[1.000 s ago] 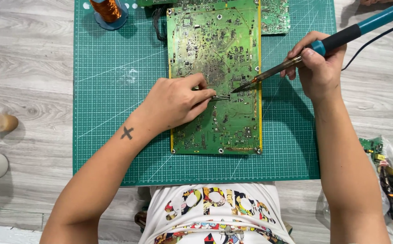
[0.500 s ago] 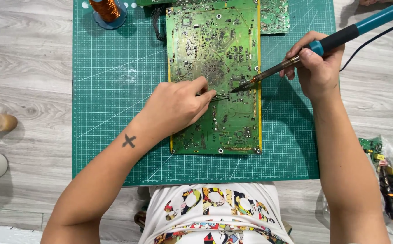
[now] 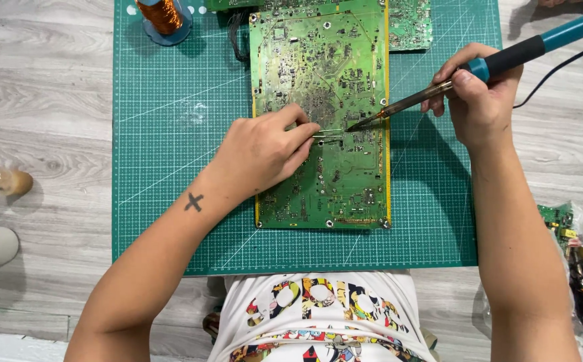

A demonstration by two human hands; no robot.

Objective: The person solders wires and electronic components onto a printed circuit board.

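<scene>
While a copper wire spool [image 3: 161, 17] sits at the far left corner of the green cutting mat [image 3: 171, 201], left hand [image 3: 261, 151] rests on the green circuit board [image 3: 321, 80] mid-mat, fingers pinched on tweezers [image 3: 328, 136]; soldering iron [image 3: 439, 87] tip meets tweezer tips near board's right edge, right hand [image 3: 479, 100] fingers wrapped round its handle, w/ a plastic bag of parts [image 3: 576, 261] off mat's right edge

light: bright, even overhead | shadows: soft, short | glare: none | focus: sharp throughout
</scene>
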